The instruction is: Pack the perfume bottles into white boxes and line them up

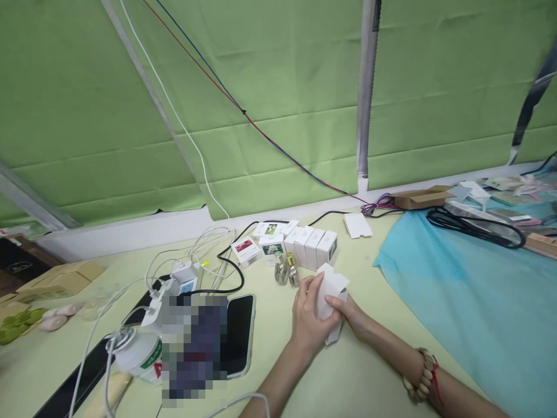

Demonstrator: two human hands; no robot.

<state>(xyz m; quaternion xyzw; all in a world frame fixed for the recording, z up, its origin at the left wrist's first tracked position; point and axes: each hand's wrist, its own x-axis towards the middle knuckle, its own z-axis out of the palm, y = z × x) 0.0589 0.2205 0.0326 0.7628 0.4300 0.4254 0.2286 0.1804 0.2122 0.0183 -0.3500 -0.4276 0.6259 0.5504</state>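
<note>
I have both hands on a small white carton (331, 287), held just above the tabletop (278, 371) a little in front of me. My left hand (310, 318) is wrapped around its left side, fingers closed on the card, and my right hand (353, 316) pinches the right edge from beneath; a beaded bracelet (421, 376) sits on that wrist. The carton's top flaps stand open and it looks empty, so I judge I'm at the folding-up stage, squaring the box before anything goes inside.

Just beyond my left hand stand two little glass bottles (286, 271) with amber liquid, close to the carton but not touching it. Behind them runs a row of finished white boxes (311, 247), and a flat unfolded blank (358, 225) lies further back.

As I read it, the next move calls for steadying the carton one-handed, mouth up, and freeing the other hand for a bottle.
</note>
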